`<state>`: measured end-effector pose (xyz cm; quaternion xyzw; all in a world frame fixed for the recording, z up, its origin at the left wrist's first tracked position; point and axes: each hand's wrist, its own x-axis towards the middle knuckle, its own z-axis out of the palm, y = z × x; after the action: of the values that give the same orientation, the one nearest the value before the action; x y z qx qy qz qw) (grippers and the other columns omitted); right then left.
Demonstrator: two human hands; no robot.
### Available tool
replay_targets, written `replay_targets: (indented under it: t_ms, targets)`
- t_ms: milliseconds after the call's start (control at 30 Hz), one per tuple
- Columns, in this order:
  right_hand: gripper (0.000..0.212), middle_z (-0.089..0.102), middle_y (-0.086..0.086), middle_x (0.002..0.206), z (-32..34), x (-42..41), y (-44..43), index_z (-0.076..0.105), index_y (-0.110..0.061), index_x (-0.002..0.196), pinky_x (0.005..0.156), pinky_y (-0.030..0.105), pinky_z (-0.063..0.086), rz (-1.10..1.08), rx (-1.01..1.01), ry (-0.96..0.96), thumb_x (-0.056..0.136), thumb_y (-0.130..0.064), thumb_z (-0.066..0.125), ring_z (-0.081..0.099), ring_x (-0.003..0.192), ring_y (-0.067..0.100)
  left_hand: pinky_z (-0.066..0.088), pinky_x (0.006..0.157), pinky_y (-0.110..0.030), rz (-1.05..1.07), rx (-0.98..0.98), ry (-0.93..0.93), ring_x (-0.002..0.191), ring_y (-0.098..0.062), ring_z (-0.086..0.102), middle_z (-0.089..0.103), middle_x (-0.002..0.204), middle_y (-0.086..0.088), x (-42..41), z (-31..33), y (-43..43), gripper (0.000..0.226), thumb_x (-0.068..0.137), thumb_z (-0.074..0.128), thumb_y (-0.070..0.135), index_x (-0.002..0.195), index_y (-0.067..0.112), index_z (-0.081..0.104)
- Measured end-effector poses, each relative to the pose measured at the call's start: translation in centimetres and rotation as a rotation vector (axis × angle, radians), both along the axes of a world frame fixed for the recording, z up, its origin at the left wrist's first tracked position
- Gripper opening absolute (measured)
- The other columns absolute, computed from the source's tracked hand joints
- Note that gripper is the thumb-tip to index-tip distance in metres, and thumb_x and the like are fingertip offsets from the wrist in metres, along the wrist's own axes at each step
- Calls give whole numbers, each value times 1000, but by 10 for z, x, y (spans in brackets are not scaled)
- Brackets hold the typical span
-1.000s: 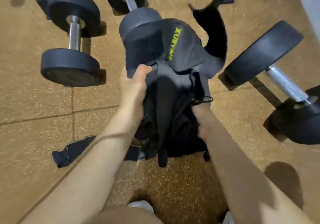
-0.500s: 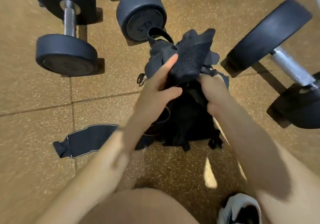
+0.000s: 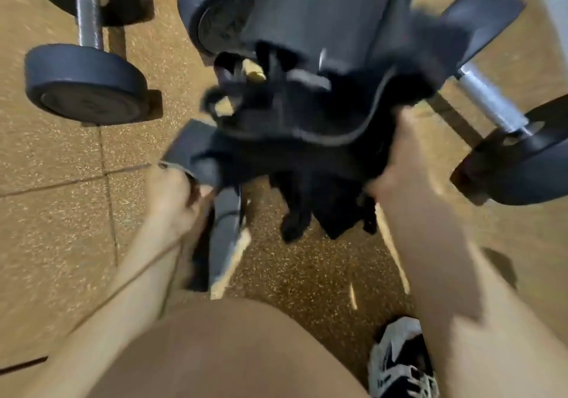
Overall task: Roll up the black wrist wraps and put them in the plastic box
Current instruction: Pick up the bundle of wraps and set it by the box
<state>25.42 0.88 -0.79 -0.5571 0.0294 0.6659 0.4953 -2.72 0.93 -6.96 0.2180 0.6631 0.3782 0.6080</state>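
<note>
A tangled bundle of black wrist wraps [image 3: 310, 115] hangs in the air in the middle of the head view, blurred by motion. My left hand [image 3: 175, 195] grips the bundle's lower left end, where a flat strap sticks out. My right hand [image 3: 396, 164] holds its right side, fingers hidden in the fabric. One loose black wrap strap [image 3: 226, 238] trails down from the bundle toward my knee. No plastic box is in view.
Black dumbbells lie on the tan rubber floor: one at the left [image 3: 83, 81], one behind the bundle [image 3: 215, 13], one at the right [image 3: 516, 152]. My bare knee [image 3: 233, 351] fills the bottom, with a white and black shoe [image 3: 399, 364] beside it.
My hands moved apart, the left one down and left, spreading the bundle out. The wrap that lay flat on the floor at the left is now lifted and hangs from the bundle.
</note>
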Motion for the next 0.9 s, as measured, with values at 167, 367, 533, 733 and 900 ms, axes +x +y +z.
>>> replay_targets:
  t_ms: [167, 367, 533, 733, 900]
  targets:
    - [35, 73, 11, 109, -27, -57, -76, 67, -15, 122, 85, 48, 58, 224, -314, -108, 94, -37, 63, 69, 97, 34, 49, 101, -51, -128, 237, -287, 127, -32, 57, 60, 137, -13, 53, 71, 64, 41, 105, 37, 36, 136, 18, 57]
    - [30, 71, 9, 104, -12, -40, -83, 65, -19, 116, 79, 41, 58, 313, -299, -324, 86, -21, 66, 68, 91, 28, 7, 119, -57, -1279, 518, 1107, 149, -21, 21, 36, 156, 13, 119, 29, 6, 38, 104, 37, 37, 140, 41, 50]
    - [14, 62, 5, 79, 18, 15, -74, 56, -26, 71, 69, 48, 49, 356, -193, -1092, 79, -37, 52, 58, 75, 28, 12, 115, -58, -1283, 587, 1344, 134, -29, 35, 45, 142, -1, 126, 21, -9, 36, 100, 40, 45, 128, 38, 61]
    - [121, 8, 4, 165, -25, 6, -20, -2, -47, 154, 119, 57, 19, 1144, -80, -891, 61, -85, 65, 10, 150, 32, 39, 110, -41, -1116, 440, 613, 120, -23, 59, 68, 121, -2, 114, 44, 6, 43, 81, 52, 26, 119, 16, 70]
    - [131, -17, -1, 165, -26, -1, -33, -11, -50, 151, 120, 59, 14, 1358, -197, -825, 48, -90, 59, -7, 152, 36, 24, 119, -41, -744, 469, 850, 144, -31, 27, 33, 157, -10, 55, 49, 54, 90, 69, 86, 33, 147, 37, 40]
